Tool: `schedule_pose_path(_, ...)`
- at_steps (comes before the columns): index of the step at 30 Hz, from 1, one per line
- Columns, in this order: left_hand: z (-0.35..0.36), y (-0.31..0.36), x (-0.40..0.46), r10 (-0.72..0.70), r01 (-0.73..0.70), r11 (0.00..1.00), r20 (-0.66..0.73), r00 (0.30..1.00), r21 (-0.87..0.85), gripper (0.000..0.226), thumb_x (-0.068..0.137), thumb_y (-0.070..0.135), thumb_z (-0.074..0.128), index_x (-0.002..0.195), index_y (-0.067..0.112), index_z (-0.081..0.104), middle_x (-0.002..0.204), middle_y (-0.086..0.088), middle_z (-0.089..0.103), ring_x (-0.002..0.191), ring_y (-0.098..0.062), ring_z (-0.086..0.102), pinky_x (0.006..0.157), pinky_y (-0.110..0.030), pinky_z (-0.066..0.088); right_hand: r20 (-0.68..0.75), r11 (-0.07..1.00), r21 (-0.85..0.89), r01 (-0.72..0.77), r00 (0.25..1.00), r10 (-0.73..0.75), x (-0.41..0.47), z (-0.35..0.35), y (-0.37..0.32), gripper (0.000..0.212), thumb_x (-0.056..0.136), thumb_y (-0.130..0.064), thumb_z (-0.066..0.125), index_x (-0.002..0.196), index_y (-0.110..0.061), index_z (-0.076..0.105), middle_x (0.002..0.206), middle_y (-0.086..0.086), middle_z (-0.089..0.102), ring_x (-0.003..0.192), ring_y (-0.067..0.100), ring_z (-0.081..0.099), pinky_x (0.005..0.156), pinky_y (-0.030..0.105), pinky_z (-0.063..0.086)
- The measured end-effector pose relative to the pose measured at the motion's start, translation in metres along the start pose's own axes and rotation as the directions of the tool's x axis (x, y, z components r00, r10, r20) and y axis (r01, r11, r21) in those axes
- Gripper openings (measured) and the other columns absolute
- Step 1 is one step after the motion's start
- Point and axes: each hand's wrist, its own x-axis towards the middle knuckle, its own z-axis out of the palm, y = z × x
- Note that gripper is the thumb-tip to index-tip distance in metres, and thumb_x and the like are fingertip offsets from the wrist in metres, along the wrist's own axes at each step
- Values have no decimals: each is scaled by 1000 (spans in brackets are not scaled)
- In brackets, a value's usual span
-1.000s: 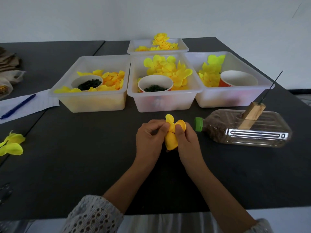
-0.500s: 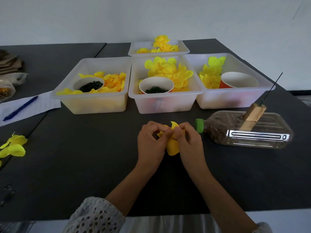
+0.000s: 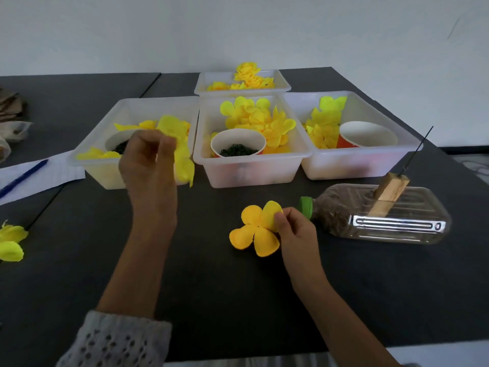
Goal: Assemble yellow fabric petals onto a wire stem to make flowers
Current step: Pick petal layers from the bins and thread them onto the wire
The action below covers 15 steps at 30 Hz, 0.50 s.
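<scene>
Left hand: your left hand (image 3: 148, 165) is raised in front of the left tub (image 3: 105, 128), fingers curled, pinching a pale yellow petal piece (image 3: 182, 152) that hangs down beside the thumb; it is blurred.
Right hand: your right hand (image 3: 296, 229) sits just left of the bottle's green cap (image 3: 306, 210), thumb and fingers pinching one petal of an orange-yellow four-petal piece (image 3: 255, 230).
Four-petal piece: spread open, low over the dark table (image 3: 211, 300), left of the bottle (image 3: 381, 215); whether it touches the table you cannot tell.
Bottle: clear plastic, lying on its side to the right of your right hand, with brown filling at the cap end. A wooden block (image 3: 389, 193) stands tilted on it, and a thin dark wire (image 3: 418, 149) rises from the block.
Middle tub (image 3: 251, 170): behind and left of the bottle; holds yellow petals and a cup (image 3: 238, 144) of small dark rings.
Right tub (image 3: 357, 165): directly behind the bottle; holds petals and an orange cup (image 3: 367, 133) with a white inside.
Left tub: far left of the bottle; holds petals and a cup partly hidden by your left hand.
Rear tub (image 3: 242, 84): behind the middle tub, with more yellow petals.
Table's left edge: a yellow flower (image 3: 10, 242), and farther back a blue pen (image 3: 23, 174) on white paper (image 3: 42, 178).
Writing: none of it can be read on the bottle, cups or paper.
</scene>
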Motion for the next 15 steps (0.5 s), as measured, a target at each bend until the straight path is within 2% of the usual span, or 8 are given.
schedule_pose_path(3,28,4,58,223,-236,930,77,972,283,5,87,18,59,84,15,61,79,11,60,79,-3,57,72,-21,45,51,999,-42,-9,999,12,0,-1,0,18,96,-24,56,78,-21,59,65,-12,54,62,-2,48,59,16,40)
schedule_pose_path(6,69,-15,111,351,-433,776,255,901,460,5,85,12,59,82,9,62,86,0,61,86,-19,56,80,-32,43,66,999,-39,-14,998,17,-1,-2,0,15,91,-23,62,76,-19,60,65,-10,54,61,-1,48,58,17,41)
schedule_pose_path(9,104,-43,149,292,-564,594,499,816,574,6,86,11,60,84,14,65,91,-5,61,94,-27,52,84,-39,41,67,999,-41,-9,998,12,-1,-2,1,21,89,-21,64,70,-16,55,61,-8,49,58,0,44,57,19,39)
schedule_pose_path(12,124,-65,167,67,-566,591,665,744,574,6,88,15,63,89,16,69,100,-8,64,103,-28,53,89,-47,43,60,1000,2,-10,998,10,1,-2,0,26,89,-18,64,66,-15,52,58,-9,46,56,1,42,55,19,37)
schedule_pose_path(14,127,-73,168,-48,-541,593,697,716,597,12,90,20,64,98,14,71,108,-9,65,109,-27,53,95,-46,42,57,999,43,-6,998,4,2,-1,-1,28,88,-18,65,65,-14,49,59,-8,44,56,3,41,55,19,36)
schedule_pose_path(15,126,-73,165,-57,-534,600,698,714,595,14,92,20,63,101,14,71,109,-8,65,110,-26,53,96,-46,41,58,998,59,-4,998,1,2,0,-2,29,87,-21,65,65,-13,49,59,-6,43,57,5,40,55,20,36)
